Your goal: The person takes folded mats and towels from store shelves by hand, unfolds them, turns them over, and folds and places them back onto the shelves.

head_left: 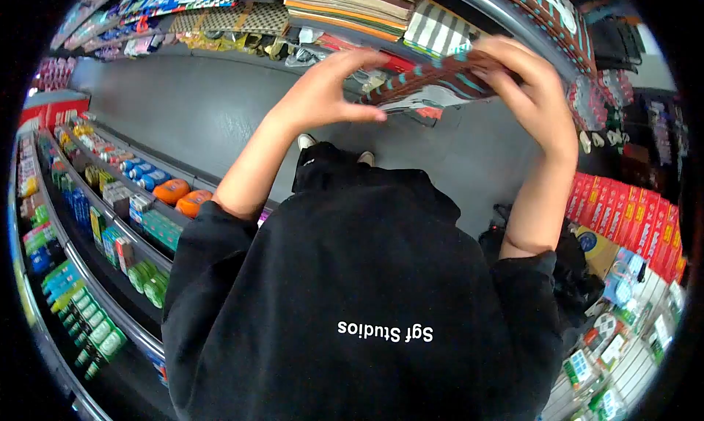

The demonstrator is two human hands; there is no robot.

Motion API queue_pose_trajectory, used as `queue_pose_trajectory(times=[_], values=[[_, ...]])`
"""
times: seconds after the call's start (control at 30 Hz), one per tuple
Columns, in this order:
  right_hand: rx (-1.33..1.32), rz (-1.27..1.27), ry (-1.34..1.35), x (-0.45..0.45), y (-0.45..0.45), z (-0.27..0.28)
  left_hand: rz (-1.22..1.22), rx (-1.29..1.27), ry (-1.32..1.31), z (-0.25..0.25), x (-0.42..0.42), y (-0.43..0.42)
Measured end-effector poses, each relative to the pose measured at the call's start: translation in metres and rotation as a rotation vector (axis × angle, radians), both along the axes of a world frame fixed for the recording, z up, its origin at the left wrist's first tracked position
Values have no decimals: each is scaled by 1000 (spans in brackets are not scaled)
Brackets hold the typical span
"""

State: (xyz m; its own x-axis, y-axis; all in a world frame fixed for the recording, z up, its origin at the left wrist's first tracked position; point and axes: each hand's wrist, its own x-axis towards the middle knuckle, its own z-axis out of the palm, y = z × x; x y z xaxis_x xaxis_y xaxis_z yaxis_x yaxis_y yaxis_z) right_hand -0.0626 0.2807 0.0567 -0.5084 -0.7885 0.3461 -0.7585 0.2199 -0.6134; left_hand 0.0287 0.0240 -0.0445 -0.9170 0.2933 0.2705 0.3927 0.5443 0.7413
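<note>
Above the aisle floor, my right hand (524, 87) grips the right end of a folded brown textile with turquoise stripes (440, 80). Its underside looks pale, and motion blurs part of it, so I cannot tell whether it is a mat or a towel. My left hand (334, 87) is at the textile's left end, thumb and fingers spread apart around that end. Whether they touch it is unclear. Similar brown and turquoise folded textiles (554, 17) lie on the shelf at the upper right. Beyond my hands sits a grey-and-white striped folded textile (440, 28).
A stack of folded brown and orange textiles (348, 10) fills the far shelf. Shelves of bottles and boxes (110, 193) curve along the left. Red boxes (623, 219) and hanging packets (609, 340) stand at the right. Grey floor (198, 105) runs between.
</note>
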Motion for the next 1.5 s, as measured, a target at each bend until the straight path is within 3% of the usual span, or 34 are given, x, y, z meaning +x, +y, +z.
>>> queue_pose_trajectory(times=[0.07, 0.17, 0.3, 0.33, 0.43, 0.5, 0.57, 0.63, 0.7, 0.77, 0.83, 0.9, 0.93, 1.07, 1.13, 1.17, 1.5], values=[[30, 81, 89, -5, -16, -3, -71, 103, -21, 23, -19, 14], [62, 106, 191, 0, -36, 5, -107, -17, -93, 50, -40, 30], [-40, 49, 367, -4, -40, 15, -159, 290, -276, 45, -53, 39], [18, -21, 271, 2, -37, 21, -132, 373, -297, 45, -51, 40], [-255, -349, 455, 8, -32, 13, -24, 485, -287, 50, -52, 43], [-489, -522, 637, -4, -27, -21, 31, 647, -279, 61, -48, 41], [-637, -710, 400, -6, -10, -66, 182, 986, -360, 70, -42, 39], [-921, -747, -210, 7, -11, -126, 243, 1151, -343, 72, -44, 25], [-799, -841, -626, 21, -13, -182, 268, 1290, -320, 87, -41, 22], [-842, -861, -1269, 41, -35, -200, 254, 1346, -268, 96, -41, 17], [-994, -344, -1792, 55, -53, -218, 292, 1383, -223, 104, -40, 18], [-1188, -57, -1813, 69, -77, -211, 274, 1396, -203, 106, -40, 17], [-1200, -63, -1936, 72, -82, -204, 266, 1391, -199, 107, -40, 17], [-1328, -208, -1920, 67, -91, -205, 352, 1404, -174, 105, -37, 17], [-1111, -607, -1461, 60, -85, -214, 410, 1350, -151, 104, -35, 12], [-1091, -701, -1405, 58, -80, -206, 409, 1353, -148, 102, -33, 9], [-940, -881, -750, 38, -16, -171, 556, 1498, -183, 63, -14, -16]])
